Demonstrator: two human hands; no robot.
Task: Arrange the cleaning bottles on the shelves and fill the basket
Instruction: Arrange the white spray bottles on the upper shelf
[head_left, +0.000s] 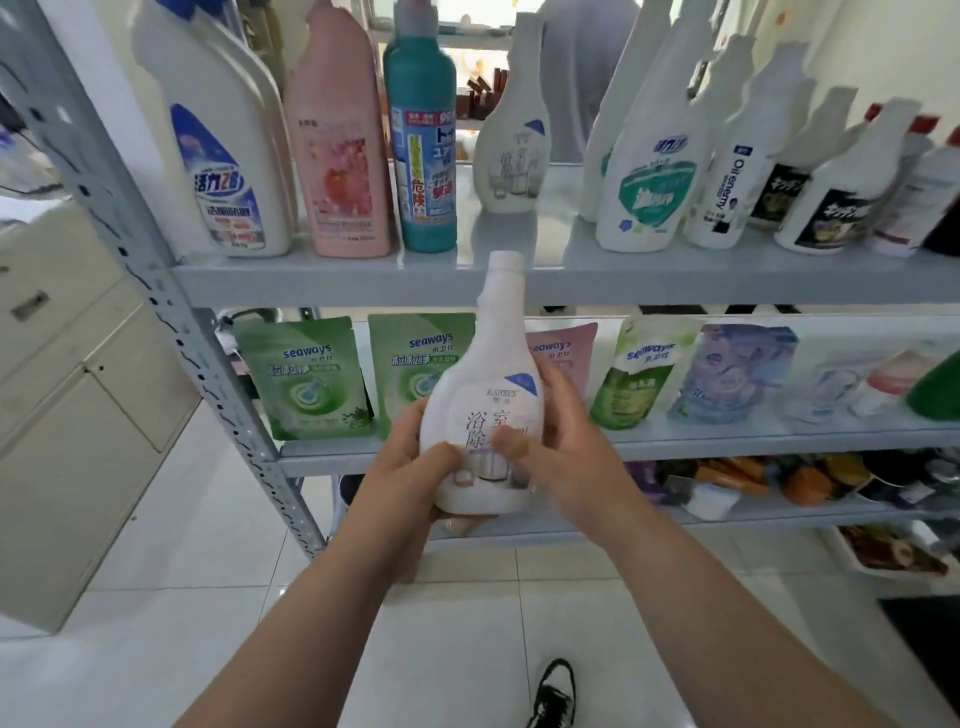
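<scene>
- The left hand (410, 467) is gripping the lower left side of a white bottle (485, 410), its thumb lying across the label and its fingers curling round underneath
- The right hand (563, 457) is gripping the bottle's right side, its thumb pressing on the label just beside the left thumb and its fingers wrapping round the back
- The white bottle is being held upright in front of the rack, its bare neck reaching level with the front edge of the upper shelf (337, 283)
- On that shelf a matching bottle (511, 150) is standing further back, just right of a teal bottle (423, 156) and a pink bottle (343, 156)
- Green pouches (306, 379) are standing on the shelf below, behind the hands
- A black shoe (556, 693) is showing on the tiled floor
</scene>
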